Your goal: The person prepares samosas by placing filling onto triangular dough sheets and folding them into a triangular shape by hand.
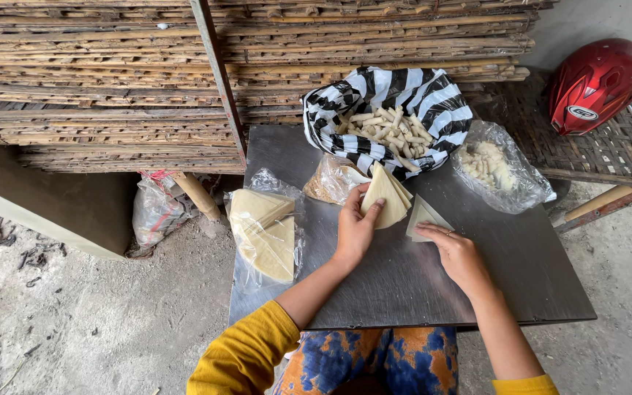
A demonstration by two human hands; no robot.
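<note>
Her left hand (355, 227) closes thumb and fingers around a fan of pale triangular wrappers (387, 196) above the metal table (404, 285); her right hand (456, 252), fingers loosely spread, presses one single wrapper (423, 214) flat; a clear bag of wrappers (263, 230) lies left; a striped bag (389, 121) of rolls sits behind.

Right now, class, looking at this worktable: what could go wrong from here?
1. The clear bag of filling overhangs the metal table edge; it might slide off.
2. The fanned stack of wrappers under the left hand could slip apart.
3. The right hand may crease the single triangular wrapper.
</note>
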